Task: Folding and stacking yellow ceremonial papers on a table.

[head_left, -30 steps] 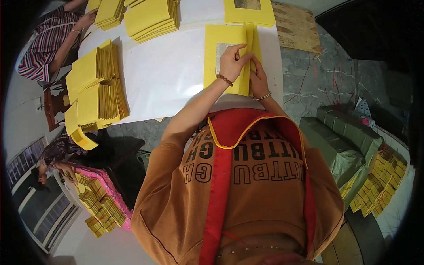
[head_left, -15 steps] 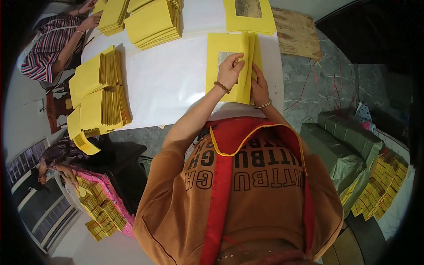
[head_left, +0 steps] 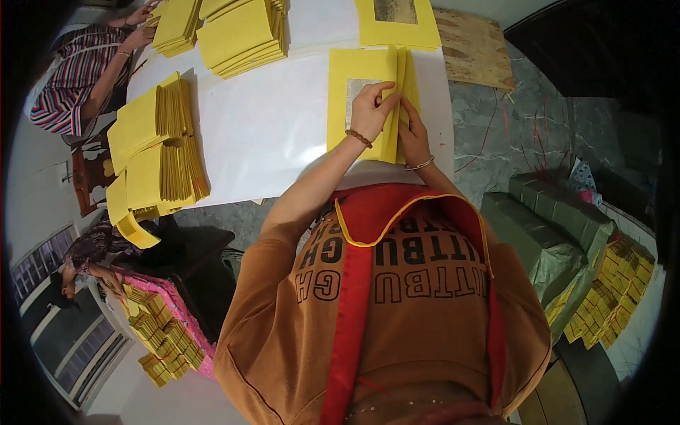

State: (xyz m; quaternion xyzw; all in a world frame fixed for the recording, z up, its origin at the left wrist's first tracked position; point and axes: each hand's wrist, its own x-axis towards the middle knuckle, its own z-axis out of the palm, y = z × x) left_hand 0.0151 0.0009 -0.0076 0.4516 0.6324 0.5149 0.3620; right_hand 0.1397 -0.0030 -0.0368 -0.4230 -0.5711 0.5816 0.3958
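Note:
Yellow paper sheets (head_left: pixel 340 134) lie before me near the table's right end, the top one bearing a silver foil patch (head_left: pixel 352 93). Folded layers of the yellow paper (head_left: pixel 390 142) stand up along the right side of this pile. My left hand (head_left: pixel 370 112), a beaded bracelet at its wrist, lies over the foil with curled fingers, thumb and forefinger closed at the folded edge. On the other side of the fold is my right hand (head_left: pixel 414 138), wearing a bangle, its fingers closed against the paper from the right. The layers partly hide its fingertips.
Stacks of folded yellow paper (head_left: pixel 142 122) line the white table's (head_left: pixel 262 127) left side; more sheets (head_left: pixel 425 32) lie beyond mine. A co-worker's hands (head_left: pixel 144 32) are at the far left. Green wrapped bundles (head_left: pixel 528 241) stand right of me, beside yellow packets (head_left: pixel 616 290). Another person (head_left: pixel 92 258) bends at lower left.
My left thumb and forefinger have come onto the folded edge. My right fingers have shifted slightly up and closer to them along the fold.

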